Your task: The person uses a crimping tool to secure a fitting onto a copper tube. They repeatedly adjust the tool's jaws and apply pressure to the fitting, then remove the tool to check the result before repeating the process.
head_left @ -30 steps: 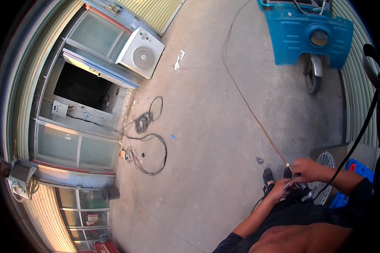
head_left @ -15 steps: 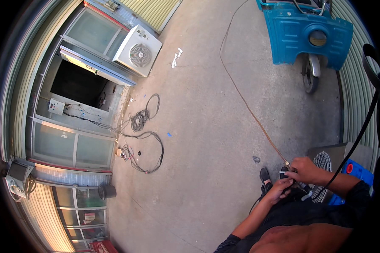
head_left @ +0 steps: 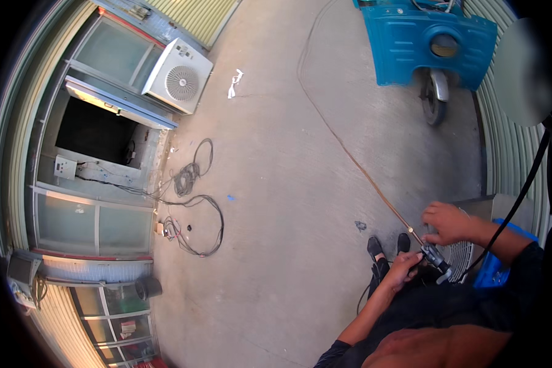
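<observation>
One metal tool (head_left: 434, 257), grip of left hand (head_left: 401, 271) unclear, vehicle (head_left: 405, 52) cropped

You wear a dark top (head_left: 472, 310) whose sleeves (head_left: 524, 270) leave your forearms (head_left: 369, 314) bare, dark trousers (head_left: 381, 270) and low shoes (head_left: 403, 243), probably black, though they show small.

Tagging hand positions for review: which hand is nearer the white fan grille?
Right. In the picture, the right hand appears just above the fan grille; the left hand is farther off, left of the metal fitting.
</observation>
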`<action>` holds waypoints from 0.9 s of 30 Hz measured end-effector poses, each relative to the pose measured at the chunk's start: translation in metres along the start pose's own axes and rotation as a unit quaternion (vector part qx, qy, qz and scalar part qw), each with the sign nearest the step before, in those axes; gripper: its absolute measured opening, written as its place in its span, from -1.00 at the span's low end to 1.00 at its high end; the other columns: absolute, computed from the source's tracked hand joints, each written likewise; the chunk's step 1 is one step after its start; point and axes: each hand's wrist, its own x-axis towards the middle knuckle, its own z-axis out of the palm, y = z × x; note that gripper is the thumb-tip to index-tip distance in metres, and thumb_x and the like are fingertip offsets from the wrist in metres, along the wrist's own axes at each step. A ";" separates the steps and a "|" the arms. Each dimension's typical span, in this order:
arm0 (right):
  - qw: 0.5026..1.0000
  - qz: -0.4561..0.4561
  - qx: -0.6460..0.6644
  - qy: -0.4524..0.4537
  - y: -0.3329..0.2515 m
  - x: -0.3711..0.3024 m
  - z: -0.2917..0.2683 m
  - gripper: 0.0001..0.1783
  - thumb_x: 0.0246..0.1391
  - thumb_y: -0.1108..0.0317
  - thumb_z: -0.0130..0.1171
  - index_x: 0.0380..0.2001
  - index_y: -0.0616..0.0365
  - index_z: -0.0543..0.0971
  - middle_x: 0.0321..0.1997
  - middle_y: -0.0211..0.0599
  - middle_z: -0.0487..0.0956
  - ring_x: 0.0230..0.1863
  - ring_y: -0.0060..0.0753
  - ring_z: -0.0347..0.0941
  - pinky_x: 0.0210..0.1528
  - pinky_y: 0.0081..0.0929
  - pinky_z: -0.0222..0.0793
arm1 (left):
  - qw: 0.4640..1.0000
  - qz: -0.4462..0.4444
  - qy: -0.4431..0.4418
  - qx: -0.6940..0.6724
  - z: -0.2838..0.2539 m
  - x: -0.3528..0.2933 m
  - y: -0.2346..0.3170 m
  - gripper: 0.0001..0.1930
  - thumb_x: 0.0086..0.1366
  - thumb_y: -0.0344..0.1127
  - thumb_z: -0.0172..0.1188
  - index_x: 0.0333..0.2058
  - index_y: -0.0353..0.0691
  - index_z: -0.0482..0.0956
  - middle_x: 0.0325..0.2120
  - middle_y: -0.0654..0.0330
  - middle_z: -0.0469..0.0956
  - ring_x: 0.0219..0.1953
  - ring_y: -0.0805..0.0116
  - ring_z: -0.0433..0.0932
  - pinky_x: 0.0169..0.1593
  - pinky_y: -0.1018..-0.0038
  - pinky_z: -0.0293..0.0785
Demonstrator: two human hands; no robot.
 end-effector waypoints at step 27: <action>0.970 -0.079 0.200 -0.116 0.103 -0.001 0.074 -0.57 -0.02 0.23 0.39 -0.08 0.15 0.58 0.10 -0.18 0.56 0.02 -0.06 0.50 -0.08 -0.21 0.49 | 0.989 -0.123 0.064 -0.043 -0.019 0.028 -0.024 -0.50 0.36 -0.43 0.20 0.22 -0.50 0.35 -0.17 0.13 0.62 -0.19 0.47 0.53 -0.05 0.49 0.44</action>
